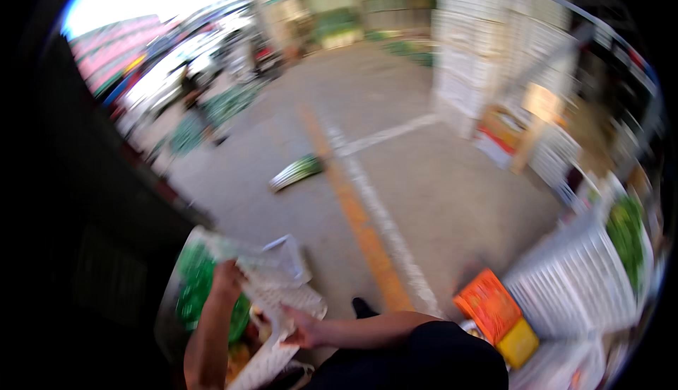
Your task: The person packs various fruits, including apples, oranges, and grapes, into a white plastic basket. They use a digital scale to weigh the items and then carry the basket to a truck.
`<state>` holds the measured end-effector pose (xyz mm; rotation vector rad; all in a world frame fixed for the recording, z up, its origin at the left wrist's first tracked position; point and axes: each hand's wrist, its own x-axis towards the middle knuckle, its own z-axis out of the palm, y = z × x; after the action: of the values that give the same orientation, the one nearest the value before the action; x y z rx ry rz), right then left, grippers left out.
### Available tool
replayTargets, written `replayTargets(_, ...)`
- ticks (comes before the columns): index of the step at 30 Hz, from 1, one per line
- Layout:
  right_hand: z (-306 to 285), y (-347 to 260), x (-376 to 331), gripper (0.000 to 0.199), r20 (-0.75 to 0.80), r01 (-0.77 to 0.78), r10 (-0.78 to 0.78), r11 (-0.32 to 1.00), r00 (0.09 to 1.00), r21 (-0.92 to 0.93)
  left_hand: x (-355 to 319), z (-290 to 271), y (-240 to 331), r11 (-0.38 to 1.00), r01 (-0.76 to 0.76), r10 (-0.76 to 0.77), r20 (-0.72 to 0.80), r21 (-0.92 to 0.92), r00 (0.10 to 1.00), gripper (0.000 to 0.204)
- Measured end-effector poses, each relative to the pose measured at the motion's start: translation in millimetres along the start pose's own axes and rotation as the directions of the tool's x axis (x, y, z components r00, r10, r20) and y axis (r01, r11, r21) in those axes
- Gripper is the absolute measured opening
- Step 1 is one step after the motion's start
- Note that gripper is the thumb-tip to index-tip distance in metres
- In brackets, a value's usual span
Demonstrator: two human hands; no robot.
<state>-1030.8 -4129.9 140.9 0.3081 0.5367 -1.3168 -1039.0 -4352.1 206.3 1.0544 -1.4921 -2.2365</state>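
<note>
At the lower left a white plastic crate (pixel 286 298) with small holes in its wall stands close to my body, blurred by motion. My left hand (pixel 227 278) is closed on its upper edge, the forearm reaching up past the goods inside. Lower and to the right, my right hand (pixel 304 326) grips the same crate's near edge, its fingertips partly hidden. Bundles in shiny green wrapping (pixel 196 287) lie left of my left hand. Below them some orange and reddish items (pixel 240 355) show, too smeared to name. A pale shallow tray (pixel 288 259) is just beyond the crate.
A long leafy green-and-white vegetable bundle (pixel 296 172) lies on the concrete floor, left of an orange line (pixel 353 210). Right stand a white crate with greens (pixel 579 277), an orange package (pixel 489 305) and a yellow one (pixel 519 343). White crates (pixel 470 58) are stacked farther back.
</note>
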Motion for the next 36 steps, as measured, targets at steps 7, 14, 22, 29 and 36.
replayTargets(7, 64.5, -56.4, 118.6, 0.077, 0.044, -0.016, 0.02, 0.996, 0.999, -0.083, 84.3, -92.2, 53.8, 0.996, -0.052, 0.024, -0.359, -0.067, 0.933, 0.016)
replayTargets(14, 92.9, -110.4, 218.0, 0.07, -0.065, -0.132, 0.122, 0.977, 0.99, -0.166, 235.2, -198.8, 5.0, 0.998, 0.048, -0.06, -0.639, -0.036, 0.767, 0.008)
replayTargets(22, 108.7, -130.0, 333.3, 0.078, -0.021, -0.145, 0.144, 0.965, 0.989, -0.219, 326.8, -324.0, -28.4, 0.978, 0.198, -0.194, -0.637, -0.067, 0.746, 0.022)
replayTargets(29, 141.8, -150.3, 457.9, 0.048, 0.011, 0.046, -0.049, 0.804, 0.999, -0.593, 239.2, -310.5, 38.9, 0.625, 0.146, 0.544, -0.562, 0.767, 0.623, 0.045)
replayTargets(36, 224.9, -176.3, 536.9, 0.045, -0.136, 0.03, -0.163, 0.742, 0.977, -0.67, -4.8, -365.8, 10.7, 0.347, 0.561, 0.599, -0.638, 0.752, 0.484, 0.07)
